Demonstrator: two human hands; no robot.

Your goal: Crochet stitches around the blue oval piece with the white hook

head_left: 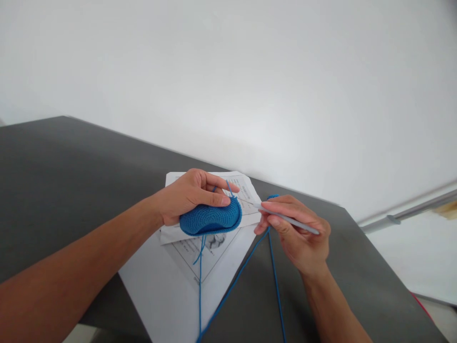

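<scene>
My left hand point(196, 193) grips a blue crocheted piece point(210, 219), oval and cupped, with the thumb on its upper edge. A strand of blue yarn point(229, 188) runs up from that edge over the left forefinger. In my right hand point(296, 226) is a crochet hook point(289, 220) with a grey handle, held like a pen. The hook's thin metal tip points left, at the right upper edge of the crocheted piece; whether it is in a stitch I cannot tell. More blue yarn hangs below both hands toward the table's near edge.
Printed paper sheets point(178, 295) lie under the hands on the dark grey table point(89, 162). Behind my right hand a bit of another blue item point(273, 196) shows. A white wall point(228, 81) rises behind the table, and a grey pole point(410, 214) stands off its right side.
</scene>
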